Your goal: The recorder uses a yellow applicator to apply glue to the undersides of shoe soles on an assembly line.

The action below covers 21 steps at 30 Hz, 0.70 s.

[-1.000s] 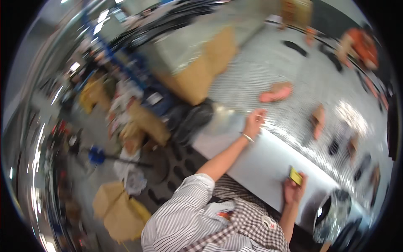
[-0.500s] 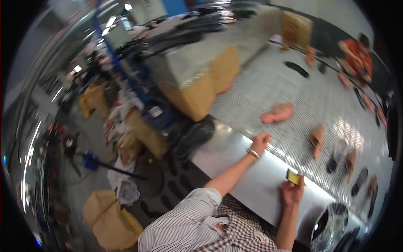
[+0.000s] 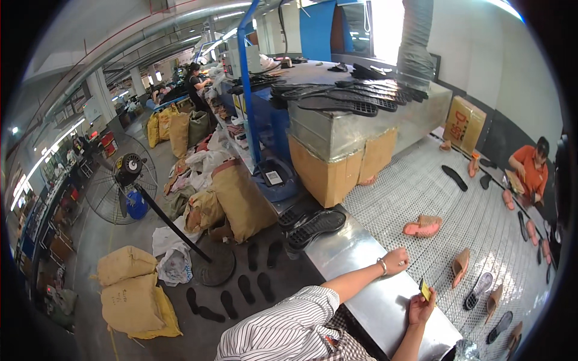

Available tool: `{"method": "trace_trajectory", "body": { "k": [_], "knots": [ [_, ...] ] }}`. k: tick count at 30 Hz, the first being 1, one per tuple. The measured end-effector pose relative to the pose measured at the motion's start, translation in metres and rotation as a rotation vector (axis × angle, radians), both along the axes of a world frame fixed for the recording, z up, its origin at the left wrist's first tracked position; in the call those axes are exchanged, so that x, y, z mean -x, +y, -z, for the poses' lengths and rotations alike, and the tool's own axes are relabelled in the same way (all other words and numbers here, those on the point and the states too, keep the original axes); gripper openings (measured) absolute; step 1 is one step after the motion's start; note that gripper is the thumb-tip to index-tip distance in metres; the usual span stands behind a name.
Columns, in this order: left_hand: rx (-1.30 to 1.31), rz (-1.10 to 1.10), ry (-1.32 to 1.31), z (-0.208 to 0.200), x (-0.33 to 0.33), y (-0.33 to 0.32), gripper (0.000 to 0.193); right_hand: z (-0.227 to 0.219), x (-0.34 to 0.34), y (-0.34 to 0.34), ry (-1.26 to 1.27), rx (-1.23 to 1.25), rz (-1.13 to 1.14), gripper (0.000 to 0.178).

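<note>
My left hand (image 3: pixel 395 261), with a bracelet at the wrist, is closed over the inner edge of the shiny metal ledge (image 3: pixel 349 256); whether anything is inside the fingers is hidden. To its right, my right hand (image 3: pixel 421 309) pinches a small flat yellow piece with a dark edge (image 3: pixel 426 291), its exact kind unclear. Beyond both hands stretches a grey mesh conveyor belt (image 3: pixel 385 210). On it lie a tan and pink sandal upper (image 3: pixel 422 226), another upper on its side (image 3: pixel 460 266), and a dark shoe sole (image 3: pixel 478 291) farther right.
Black soles (image 3: pixel 316 228) sit at the ledge's left end. A metal housing (image 3: pixel 325 135) edged with cardboard (image 3: pixel 328 174) spans the belt. Across it sits a person in orange (image 3: pixel 531 171). At left stand a floor fan (image 3: pixel 127 171) and stuffed sacks (image 3: pixel 241 201); more soles lie on the floor.
The view has swung toward the left and steadied, so both hands appear lower and the left one farther right. The yellow piece stays in my right hand, now seen more edge-on.
</note>
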State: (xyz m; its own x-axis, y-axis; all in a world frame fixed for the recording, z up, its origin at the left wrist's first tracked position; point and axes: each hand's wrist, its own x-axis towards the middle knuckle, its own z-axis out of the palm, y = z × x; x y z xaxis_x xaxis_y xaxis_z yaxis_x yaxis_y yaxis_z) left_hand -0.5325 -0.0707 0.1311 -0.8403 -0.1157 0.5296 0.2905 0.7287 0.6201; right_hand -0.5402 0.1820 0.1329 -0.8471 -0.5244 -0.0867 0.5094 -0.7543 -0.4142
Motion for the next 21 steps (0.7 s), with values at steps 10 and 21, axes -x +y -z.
{"method": "trace_trajectory", "body": {
  "k": [10,21],
  "knots": [
    [0.029,0.018,0.0,0.005,-0.016,-0.005,0.016,0.007,0.002,-0.006,0.031,-0.017,0.022,0.021],
    [0.399,-0.155,-0.185,-0.008,-0.044,0.008,0.034,0.009,0.011,-0.011,0.105,0.031,-0.099,0.024]
  ]
}}
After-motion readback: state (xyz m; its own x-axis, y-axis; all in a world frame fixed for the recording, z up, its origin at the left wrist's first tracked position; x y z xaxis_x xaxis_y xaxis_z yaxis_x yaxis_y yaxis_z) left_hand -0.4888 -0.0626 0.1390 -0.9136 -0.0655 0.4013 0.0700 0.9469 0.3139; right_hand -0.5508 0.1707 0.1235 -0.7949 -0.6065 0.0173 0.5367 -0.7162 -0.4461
